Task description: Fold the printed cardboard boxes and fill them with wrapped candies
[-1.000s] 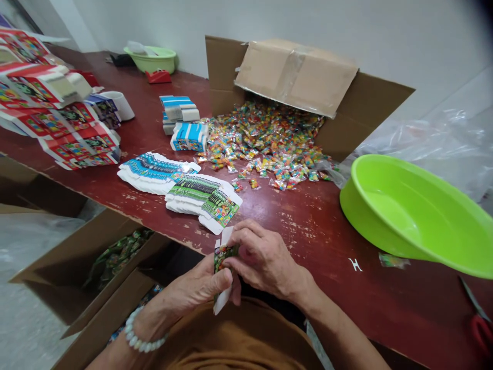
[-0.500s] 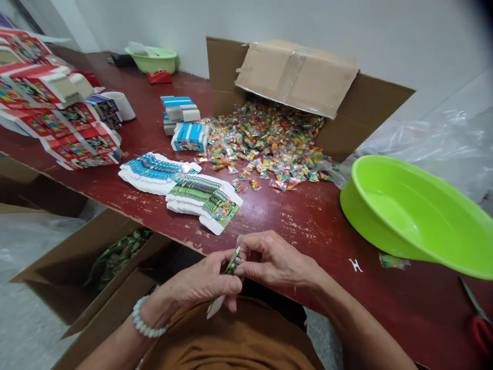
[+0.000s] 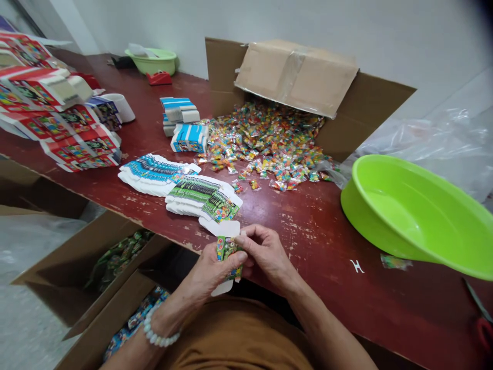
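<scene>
A small green printed carton [image 3: 227, 247] with white end flaps sticking out at top and bottom is held at the table's near edge. My left hand [image 3: 215, 267] grips it from the left, thumb across its printed face. Fingers of my right hand [image 3: 265, 254] pinch its upper right side. Just beyond lies a fanned row of flat green cartons [image 3: 204, 198], and behind that a fanned row of flat blue cartons [image 3: 154, 172]. A heap of wrapped colourful candies [image 3: 265, 139] spills over the table farther back.
An open cardboard box [image 3: 296, 77] lies behind the candies. To the right stand a bright green basin [image 3: 408, 216] and scissors [image 3: 479, 313]. Bundled red cartons [image 3: 80, 133] are stacked at left, blue bundles [image 3: 188, 137] nearer the middle. Below the edge sits a box of green packets [image 3: 119, 257].
The green carton has turned so its printed face shows, with its top flap spread upward. My right hand has shifted to its upper right side. Blue packets below the left forearm are now visible.
</scene>
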Available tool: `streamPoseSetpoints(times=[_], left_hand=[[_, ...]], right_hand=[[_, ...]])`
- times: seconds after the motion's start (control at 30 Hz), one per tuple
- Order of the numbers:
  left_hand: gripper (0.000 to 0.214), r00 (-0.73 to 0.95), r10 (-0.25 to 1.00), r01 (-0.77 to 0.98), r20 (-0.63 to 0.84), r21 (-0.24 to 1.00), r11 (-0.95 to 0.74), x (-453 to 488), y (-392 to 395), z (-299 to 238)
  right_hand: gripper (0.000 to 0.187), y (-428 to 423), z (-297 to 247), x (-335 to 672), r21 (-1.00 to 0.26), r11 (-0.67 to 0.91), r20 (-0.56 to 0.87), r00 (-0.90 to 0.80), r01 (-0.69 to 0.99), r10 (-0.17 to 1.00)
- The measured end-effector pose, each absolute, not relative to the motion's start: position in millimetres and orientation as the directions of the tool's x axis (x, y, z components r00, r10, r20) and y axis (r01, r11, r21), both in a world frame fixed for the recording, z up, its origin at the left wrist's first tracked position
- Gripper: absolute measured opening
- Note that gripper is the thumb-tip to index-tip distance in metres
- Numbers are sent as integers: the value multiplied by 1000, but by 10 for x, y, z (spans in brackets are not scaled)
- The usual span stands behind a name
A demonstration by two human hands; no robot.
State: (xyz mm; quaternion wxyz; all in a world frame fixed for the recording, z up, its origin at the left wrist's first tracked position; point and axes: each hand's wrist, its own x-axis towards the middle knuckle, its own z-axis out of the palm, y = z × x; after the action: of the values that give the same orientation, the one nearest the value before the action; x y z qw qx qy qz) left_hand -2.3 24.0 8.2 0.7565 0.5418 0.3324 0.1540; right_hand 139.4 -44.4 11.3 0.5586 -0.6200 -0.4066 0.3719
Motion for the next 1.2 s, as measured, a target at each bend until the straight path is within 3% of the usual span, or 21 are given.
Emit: streamPoseSetpoints(times=[0.1, 0.2, 0.33, 0.43, 0.57, 0.63, 0.83, 0.9, 1.0, 1.1, 1.2], left_hand=[[35, 668, 702, 79, -247, 961, 263, -46, 250, 80], [51, 569, 799, -72, -196, 956, 285, -84, 215, 132], [63, 440, 889, -158, -130, 963, 219, -112, 126, 159], [52, 436, 889, -101, -142, 974, 205, -125, 109, 147], [36, 484, 855, -24, -187, 974, 227, -153, 173, 126], [31, 513, 836, 1, -196, 974, 227, -167, 215, 125], [22, 588, 792, 102, -162, 987, 126, -189, 297, 172], [24, 575, 801, 48, -166, 984, 169, -177, 303, 180], [46, 569, 780, -75, -260, 928, 364, -149, 281, 190], [55, 669, 601, -34, -437, 790, 612, -132, 236, 207], [53, 679, 508, 20, -530, 705, 709, -120, 197, 210]], right_hand=[[25, -438, 120, 1476, -993, -93, -59, 401, 68, 914], [19, -430, 134, 1511, -997, -70, -53, 397, 27, 916], [50, -411, 65, 1356, -973, 5, -98, 429, -233, 898], [37, -409, 4, 1234, -952, 97, -44, 441, -292, 896], [21, -414, 3, 1298, -985, 85, 11, 438, -151, 899], [23, -403, 29, 1398, -993, 24, -24, 390, -117, 920], [37, -331, 89, 1553, -941, -97, -178, 228, -325, 957], [33, -336, 83, 1534, -965, -70, -129, 223, -254, 966], [23, -374, 53, 1483, -995, 24, -7, 302, -100, 953], [17, -412, 44, 1441, -997, 76, 80, 350, 23, 933], [16, -417, 86, 1425, -976, 95, 145, 265, 194, 953]])
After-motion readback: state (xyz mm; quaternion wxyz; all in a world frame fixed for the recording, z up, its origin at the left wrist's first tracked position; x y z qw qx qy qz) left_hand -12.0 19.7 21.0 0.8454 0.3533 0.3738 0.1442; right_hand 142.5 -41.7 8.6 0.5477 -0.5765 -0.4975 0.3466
